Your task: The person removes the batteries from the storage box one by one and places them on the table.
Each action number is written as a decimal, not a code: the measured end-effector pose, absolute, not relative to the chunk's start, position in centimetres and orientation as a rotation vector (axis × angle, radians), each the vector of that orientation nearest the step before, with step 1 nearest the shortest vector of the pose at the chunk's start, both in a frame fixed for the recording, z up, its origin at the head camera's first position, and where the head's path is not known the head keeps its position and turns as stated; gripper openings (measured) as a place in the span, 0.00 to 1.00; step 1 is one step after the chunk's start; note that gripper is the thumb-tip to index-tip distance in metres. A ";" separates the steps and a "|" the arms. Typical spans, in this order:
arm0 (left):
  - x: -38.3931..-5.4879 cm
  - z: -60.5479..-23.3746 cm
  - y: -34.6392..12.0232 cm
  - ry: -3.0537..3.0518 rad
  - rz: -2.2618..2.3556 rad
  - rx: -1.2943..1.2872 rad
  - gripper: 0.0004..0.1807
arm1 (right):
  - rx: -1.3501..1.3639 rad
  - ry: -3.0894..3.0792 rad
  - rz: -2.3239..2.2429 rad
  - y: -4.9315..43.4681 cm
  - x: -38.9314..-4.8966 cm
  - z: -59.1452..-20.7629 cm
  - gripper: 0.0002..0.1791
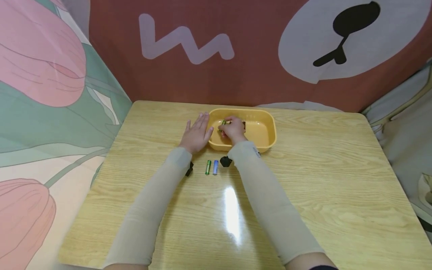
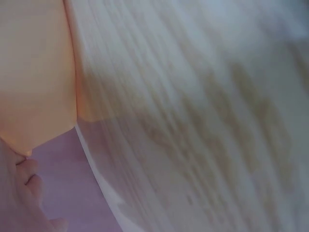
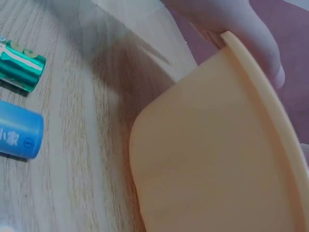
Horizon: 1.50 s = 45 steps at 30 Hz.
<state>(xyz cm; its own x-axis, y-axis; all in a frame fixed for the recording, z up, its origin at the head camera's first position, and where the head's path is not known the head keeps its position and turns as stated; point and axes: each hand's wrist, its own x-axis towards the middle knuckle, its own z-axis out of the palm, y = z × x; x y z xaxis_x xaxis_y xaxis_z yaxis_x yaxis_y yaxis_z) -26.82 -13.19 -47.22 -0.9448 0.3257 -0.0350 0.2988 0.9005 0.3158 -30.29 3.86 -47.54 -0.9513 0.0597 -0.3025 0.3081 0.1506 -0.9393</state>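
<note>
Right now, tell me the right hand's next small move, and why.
Probably lower the small green item, likely a battery, to the floor of the yellow tray and let go: the right hand pinches it within the walls, and the left hand lies at the left rim, well placed to steady the tray. The green battery and blue battery on the table can wait.

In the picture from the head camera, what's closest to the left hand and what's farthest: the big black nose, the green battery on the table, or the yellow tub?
From the left hand:
1. Yellow tub: right beside it.
2. Green battery: on the table, nearer the person.
3. Black nose: up on the backdrop, far right.
</note>
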 end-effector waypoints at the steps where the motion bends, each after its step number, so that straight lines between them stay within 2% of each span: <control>1: -26.8 -47.2 -13.2 2.978 0.474 0.489 0.37 | 0.364 2.231 -1.886 3.9 -30.3 -47.5 0.28; 15: -26.7 -47.3 -13.2 2.991 0.461 0.492 0.37 | 0.313 2.420 -1.575 3.7 -30.3 -47.6 0.35; 32: -26.9 -47.4 -13.3 2.977 0.472 0.490 0.38 | 0.304 2.488 -1.482 3.8 -30.6 -47.4 0.34; 39: -26.9 -47.4 -13.2 2.972 0.486 0.494 0.37 | 0.289 2.638 -1.316 3.7 -30.2 -47.2 0.27; 45: -27.0 -47.5 -13.1 2.969 0.493 0.491 0.37 | 0.249 2.716 -1.221 3.7 -30.1 -47.0 0.16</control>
